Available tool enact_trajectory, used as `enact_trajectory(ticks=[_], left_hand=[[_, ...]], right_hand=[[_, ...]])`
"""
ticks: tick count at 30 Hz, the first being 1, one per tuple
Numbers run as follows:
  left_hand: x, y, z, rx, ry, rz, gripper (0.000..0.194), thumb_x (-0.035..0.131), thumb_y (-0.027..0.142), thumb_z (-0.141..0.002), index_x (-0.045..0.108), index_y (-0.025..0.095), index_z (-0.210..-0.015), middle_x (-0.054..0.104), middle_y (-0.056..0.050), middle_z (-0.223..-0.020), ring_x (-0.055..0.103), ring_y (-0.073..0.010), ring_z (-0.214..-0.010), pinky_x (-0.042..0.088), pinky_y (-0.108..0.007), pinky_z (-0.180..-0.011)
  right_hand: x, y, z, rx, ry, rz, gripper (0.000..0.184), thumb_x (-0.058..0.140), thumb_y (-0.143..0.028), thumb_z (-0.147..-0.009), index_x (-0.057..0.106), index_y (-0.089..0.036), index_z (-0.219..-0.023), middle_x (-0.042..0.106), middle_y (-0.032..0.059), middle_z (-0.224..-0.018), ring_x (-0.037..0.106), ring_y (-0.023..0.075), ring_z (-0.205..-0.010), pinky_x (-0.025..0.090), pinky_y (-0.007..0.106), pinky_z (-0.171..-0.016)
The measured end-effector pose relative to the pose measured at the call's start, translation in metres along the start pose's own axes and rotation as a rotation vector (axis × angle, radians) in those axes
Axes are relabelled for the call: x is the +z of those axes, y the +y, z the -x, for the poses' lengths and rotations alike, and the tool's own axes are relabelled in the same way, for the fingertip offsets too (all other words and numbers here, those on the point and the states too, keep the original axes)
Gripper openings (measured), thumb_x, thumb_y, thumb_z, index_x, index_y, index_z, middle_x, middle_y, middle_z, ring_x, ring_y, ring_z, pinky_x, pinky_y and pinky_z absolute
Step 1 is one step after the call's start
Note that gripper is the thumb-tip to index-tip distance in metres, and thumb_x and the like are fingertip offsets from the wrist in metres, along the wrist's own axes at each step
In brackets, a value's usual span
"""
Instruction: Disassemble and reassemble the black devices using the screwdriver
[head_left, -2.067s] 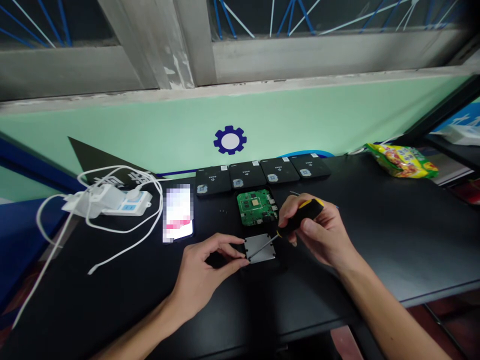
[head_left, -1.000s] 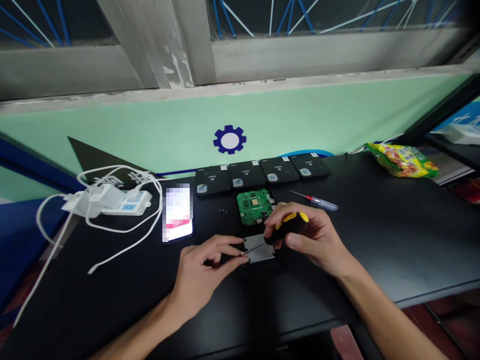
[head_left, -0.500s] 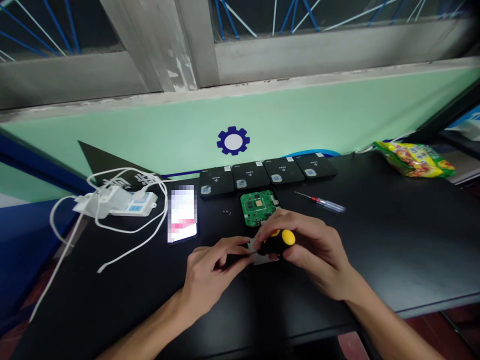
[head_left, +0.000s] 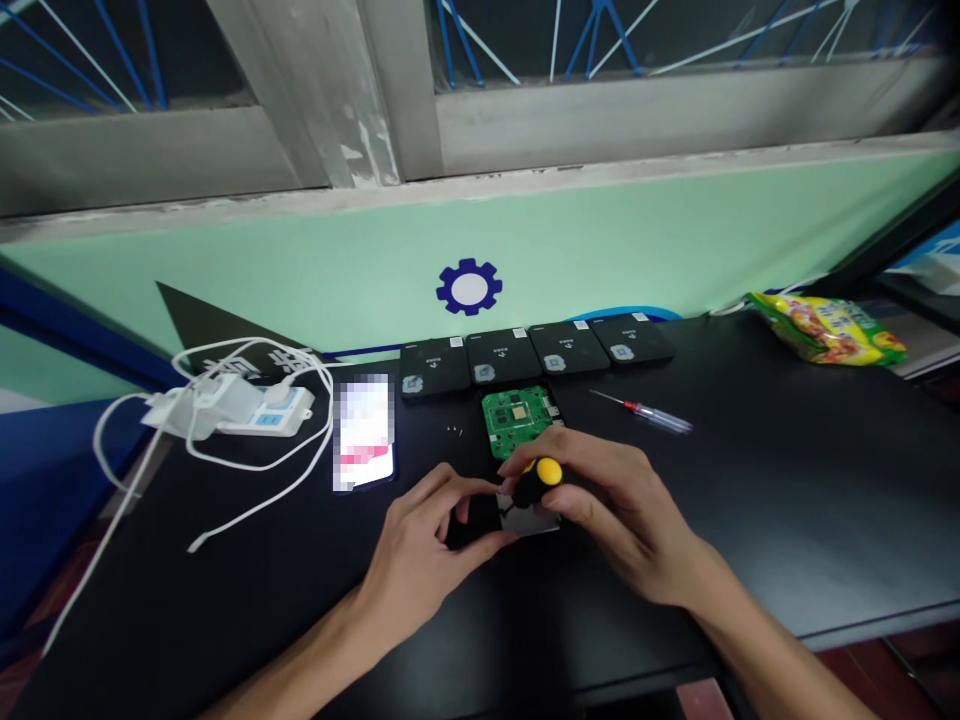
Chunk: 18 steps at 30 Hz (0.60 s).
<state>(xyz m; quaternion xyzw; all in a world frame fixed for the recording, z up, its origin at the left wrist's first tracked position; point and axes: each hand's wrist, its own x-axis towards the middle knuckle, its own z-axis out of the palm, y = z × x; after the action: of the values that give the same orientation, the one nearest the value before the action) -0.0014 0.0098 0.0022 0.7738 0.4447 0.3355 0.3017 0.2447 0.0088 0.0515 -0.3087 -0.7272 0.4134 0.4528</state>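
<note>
My right hand [head_left: 626, 505] is closed around a short screwdriver [head_left: 550, 471] with a black and yellow handle. The screwdriver points down and left onto a silver metal plate [head_left: 536, 520], which seems to sit in a dark case. My left hand [head_left: 424, 540] pinches the left side of that case between thumb and fingers; much of it is hidden by my hands. Just beyond them lies a green circuit board [head_left: 514, 418] in a black housing. A few tiny screws [head_left: 454, 430] lie on the tabletop to its left.
Several flat black boxes [head_left: 501, 358] line the wall side of the black table [head_left: 787, 500]. To the right are a clear-handled screwdriver [head_left: 660, 417] and a yellow-green snack bag [head_left: 832, 330]. At left are a phone [head_left: 364, 430], a power strip [head_left: 262, 412] and a loose white cable [head_left: 255, 508].
The screwdriver has swung to a steeper angle and shifted left, with my right hand following. My left fingers have moved from near its tip to spread along the case's edge.
</note>
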Motion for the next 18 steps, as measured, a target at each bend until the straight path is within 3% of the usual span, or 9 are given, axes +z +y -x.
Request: enact_trajectory(ticks=[12, 18], left_hand=[[0.0025, -0.0067, -0.0026, -0.038, -0.062, 0.055, 0.011, 0.083, 0.023, -0.097, 0.087, 0.028, -0.106, 0.058, 0.004, -0.082, 0.047, -0.0115, -0.059, 0.040, -0.025, -0.056], [0.0040, -0.0040, -0.0057, -0.047, -0.042, 0.055, 0.011, 0.076, 0.022, -0.100, 0.087, 0.025, -0.099, 0.059, 0.003, -0.080, 0.050, -0.0124, -0.059, 0.042, -0.025, -0.057]], right_hand=[[0.0016, 0.0021, -0.0013, -0.010, -0.024, 0.016, 0.026, 0.060, -0.036, -0.115, 0.073, -0.026, -0.136, 0.077, 0.0080, -0.114, 0.073, 0.0247, -0.102, 0.054, 0.035, -0.089], [0.0027, 0.0017, -0.0027, -0.015, -0.053, 0.061, 0.028, 0.061, -0.038, -0.115, 0.073, -0.024, -0.135, 0.077, 0.0107, -0.114, 0.072, 0.0266, -0.100, 0.056, 0.036, -0.086]])
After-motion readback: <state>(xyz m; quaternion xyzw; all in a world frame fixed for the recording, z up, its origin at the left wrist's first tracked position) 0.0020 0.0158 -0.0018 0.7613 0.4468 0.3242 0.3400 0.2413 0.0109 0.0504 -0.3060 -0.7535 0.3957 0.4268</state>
